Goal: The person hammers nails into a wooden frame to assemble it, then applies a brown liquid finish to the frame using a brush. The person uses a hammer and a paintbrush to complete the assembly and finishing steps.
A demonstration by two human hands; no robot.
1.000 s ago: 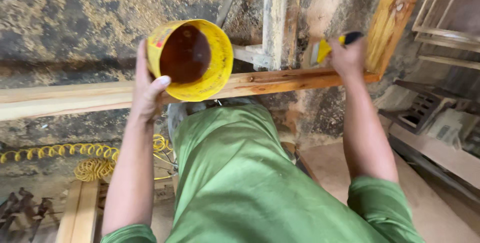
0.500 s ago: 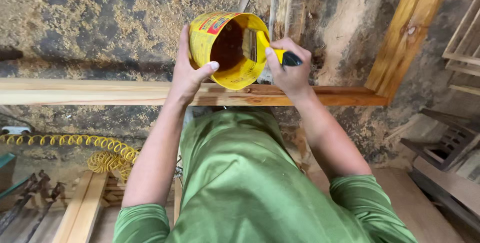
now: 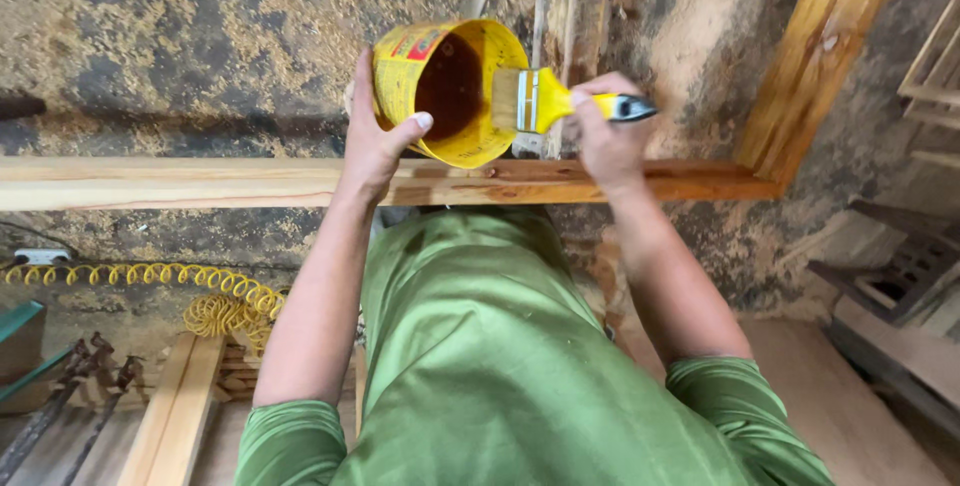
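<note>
1. Left hand (image 3: 375, 151) is wrapping tight around the yellow can (image 3: 445, 91), thumb lying over the rim's near edge, fingers hidden behind the can wall.
2. The can is tipping with its mouth facing the camera, dark brown liquid showing inside; it is hanging just above the long wooden beam (image 3: 200, 183).
3. Right hand (image 3: 605, 136) is clamping shut on the yellow handle of the paintbrush (image 3: 560, 101), black handle tip sticking out to the right of the fist.
4. The brush is lying level, bristles pointing left and sitting right at the can's open mouth, touching or just inside the rim; cannot tell which.
5. Both hands are staying close together above the beam, whose right part is looking darker and stained.
6. A coiled yellow hose (image 3: 215, 301) is lying on the floor, lower left, well apart from the hands.
</note>
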